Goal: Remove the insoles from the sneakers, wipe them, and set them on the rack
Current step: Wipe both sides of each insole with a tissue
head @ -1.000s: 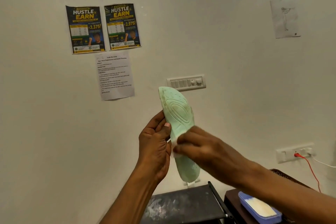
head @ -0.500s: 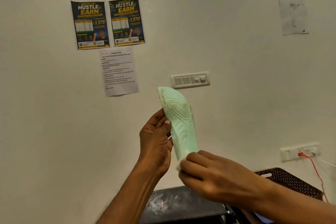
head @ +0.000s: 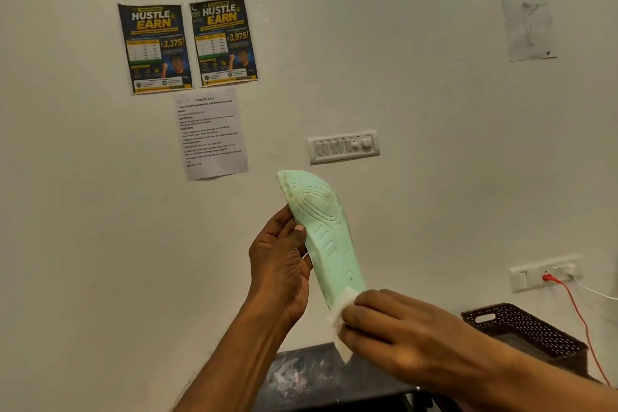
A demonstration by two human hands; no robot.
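A white cloth (head: 345, 308) is pinched by the right hand (head: 404, 331) and pressed on the lower end of the green insole (head: 326, 237). The insole is gripped upright by the left hand (head: 279, 266), above the dark bench (head: 301, 376). A brown basket (head: 538, 333) is seen far right.

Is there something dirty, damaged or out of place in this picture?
Yes, two things. The green insole, held by the left hand, has grey dirt marks around its ridged oval near the upper end; the right hand presses a white wipe on the lower end. The dark surface below shows whitish smears.
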